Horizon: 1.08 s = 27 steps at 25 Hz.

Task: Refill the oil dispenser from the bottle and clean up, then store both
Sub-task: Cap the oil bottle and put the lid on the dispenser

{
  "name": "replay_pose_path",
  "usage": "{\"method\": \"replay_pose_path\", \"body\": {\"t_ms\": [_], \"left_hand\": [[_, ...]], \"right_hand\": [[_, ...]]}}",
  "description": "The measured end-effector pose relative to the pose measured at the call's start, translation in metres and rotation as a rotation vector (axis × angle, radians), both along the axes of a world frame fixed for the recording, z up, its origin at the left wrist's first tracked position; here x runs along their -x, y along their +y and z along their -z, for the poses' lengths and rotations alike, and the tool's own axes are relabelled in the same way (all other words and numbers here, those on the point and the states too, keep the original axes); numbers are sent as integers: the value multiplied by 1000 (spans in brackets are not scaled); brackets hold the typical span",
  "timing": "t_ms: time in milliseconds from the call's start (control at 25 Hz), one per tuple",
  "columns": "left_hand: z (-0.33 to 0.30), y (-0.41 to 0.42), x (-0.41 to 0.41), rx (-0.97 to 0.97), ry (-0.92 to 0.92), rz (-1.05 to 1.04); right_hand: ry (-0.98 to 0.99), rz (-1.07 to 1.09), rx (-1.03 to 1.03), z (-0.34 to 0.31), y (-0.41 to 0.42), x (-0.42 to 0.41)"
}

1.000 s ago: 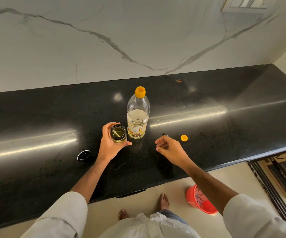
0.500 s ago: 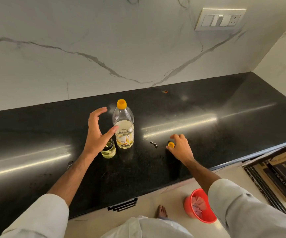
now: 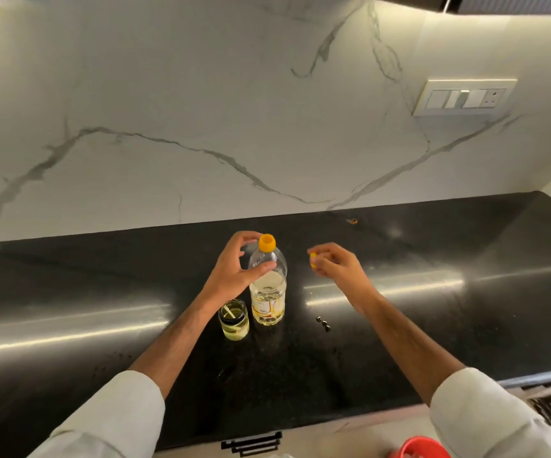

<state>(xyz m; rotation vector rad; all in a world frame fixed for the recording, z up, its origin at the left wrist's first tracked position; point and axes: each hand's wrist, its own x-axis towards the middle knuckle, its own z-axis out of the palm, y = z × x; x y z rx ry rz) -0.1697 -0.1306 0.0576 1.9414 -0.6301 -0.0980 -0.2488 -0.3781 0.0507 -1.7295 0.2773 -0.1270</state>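
A clear plastic oil bottle (image 3: 268, 292), part full of pale yellow oil, stands on the black counter (image 3: 432, 312) with its orange neck uncapped. My left hand (image 3: 234, 269) curls round the bottle's upper part, thumb on its shoulder and fingers behind the neck. To the right, level with the bottle's shoulder, my right hand (image 3: 333, 264) pinches the small yellow cap (image 3: 314, 260) in its fingertips. The glass oil dispenser (image 3: 233, 320) stands lidless just left of the bottle's base, holding oil and a thin tube.
Some small dark bits (image 3: 323, 323) lie on the counter right of the bottle. A marble wall with a switch panel (image 3: 464, 97) rises behind. Below the counter edge are a black drawer handle (image 3: 251, 444) and a red bucket (image 3: 419, 449) on the floor.
My left hand let go of the dispenser and took hold of the bottle's top. My right hand picked the yellow cap off the counter and raised it. The camera tilted up.
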Motion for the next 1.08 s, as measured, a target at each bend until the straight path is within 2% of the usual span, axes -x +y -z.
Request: {"method": "replay_pose_path", "body": {"t_ms": [120,240,480,640,1080], "left_hand": [[-2,-2,0,-24,-1,-10],[0,-3,1,-32,-6,-25],[3,-3,5,-25,-6,-48],[3,-4,4,-33,-3,-58],[0,-4,7,4,0,-63]], "right_hand": [[-138,-67,-156,-55,28,-16],[-211,-151,-111,-79,46,-25],[-304,-250,258,-91,58,-36],[-246,-258,490,-88,53,-37],[-271,-660,993,-116,51,-53]]}}
